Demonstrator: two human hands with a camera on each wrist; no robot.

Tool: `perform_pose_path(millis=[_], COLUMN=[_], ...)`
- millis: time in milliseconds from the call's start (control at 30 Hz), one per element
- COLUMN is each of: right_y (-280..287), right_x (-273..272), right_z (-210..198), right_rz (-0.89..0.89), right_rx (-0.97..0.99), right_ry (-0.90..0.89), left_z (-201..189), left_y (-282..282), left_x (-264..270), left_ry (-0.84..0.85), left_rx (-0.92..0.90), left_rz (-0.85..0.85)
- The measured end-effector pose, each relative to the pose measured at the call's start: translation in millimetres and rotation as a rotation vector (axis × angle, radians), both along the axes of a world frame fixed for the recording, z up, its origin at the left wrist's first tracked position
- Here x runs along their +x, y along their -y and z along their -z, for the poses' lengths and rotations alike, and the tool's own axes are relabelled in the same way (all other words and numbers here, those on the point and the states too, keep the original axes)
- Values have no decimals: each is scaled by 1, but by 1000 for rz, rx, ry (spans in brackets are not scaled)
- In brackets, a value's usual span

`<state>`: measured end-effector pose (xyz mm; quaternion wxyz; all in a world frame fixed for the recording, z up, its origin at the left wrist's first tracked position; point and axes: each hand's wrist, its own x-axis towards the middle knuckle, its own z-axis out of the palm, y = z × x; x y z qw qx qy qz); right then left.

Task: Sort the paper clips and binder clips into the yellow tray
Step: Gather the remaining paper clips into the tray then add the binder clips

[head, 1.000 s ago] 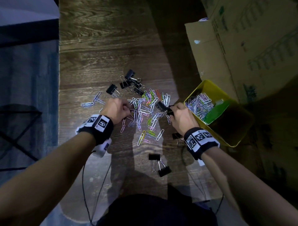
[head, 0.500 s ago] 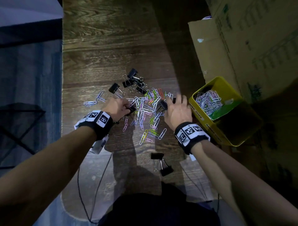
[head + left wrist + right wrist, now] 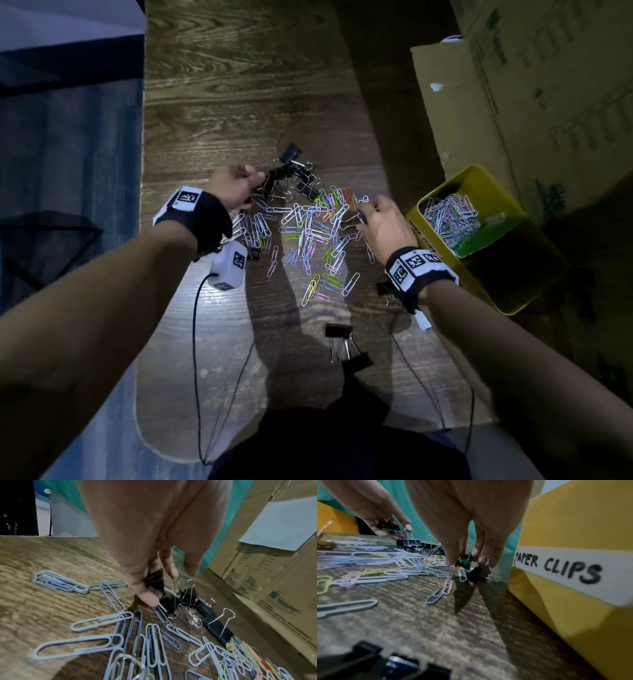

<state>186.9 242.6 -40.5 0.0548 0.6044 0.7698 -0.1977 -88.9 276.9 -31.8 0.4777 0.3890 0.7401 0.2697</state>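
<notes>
Coloured paper clips [image 3: 310,233] lie scattered mid-table, with black binder clips [image 3: 294,168] heaped behind them. My left hand [image 3: 236,186] is at the left end of that heap and grips a black binder clip [image 3: 155,582] between thumb and fingers. My right hand [image 3: 380,219] sits at the right edge of the paper clips, pinching a small black binder clip [image 3: 464,561] just above the wood. The yellow tray [image 3: 479,178] stands to the right, one compartment holding paper clips [image 3: 448,216]; its side reads "PAPER CLIPS" [image 3: 559,563].
Two more binder clips [image 3: 344,344] lie near the table's front edge, another [image 3: 385,289] by my right wrist. Cardboard boxes [image 3: 534,96] rise behind and beside the tray. Cables [image 3: 195,359] hang from both wrists. The table's left edge borders a blue floor.
My left hand has moved up and away from the paper clips to the binder clip heap. My right hand has shifted right toward the tray, still holding a binder clip.
</notes>
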Motion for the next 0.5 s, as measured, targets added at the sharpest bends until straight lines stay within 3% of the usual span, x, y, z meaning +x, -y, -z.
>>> perform_pose_path(millis=[33, 100, 167, 200, 300, 400, 500], right_y=[0, -1, -2, -3, -2, 4, 12], right_x=[1, 1, 3, 5, 10, 14, 17], right_z=[0, -1, -1, -2, -4, -6, -7], right_rz=[22, 58, 94, 105, 127, 148, 135], right_rx=[-4, -5, 3, 7, 51, 98, 70], right_ry=[1, -1, -35, -48, -65, -69, -6], left_z=[-4, -10, -8, -3, 22, 36, 30], left_y=[5, 23, 50, 64, 98, 109, 111], left_x=[-1, -7, -14, -15, -13, -10, -13], left_ry=[-2, -215, -476, -528, -532, -544, -437], left_rx=[64, 218, 339, 364, 240, 173, 224], left_rz=[-16, -25, 77, 164, 406, 489, 551])
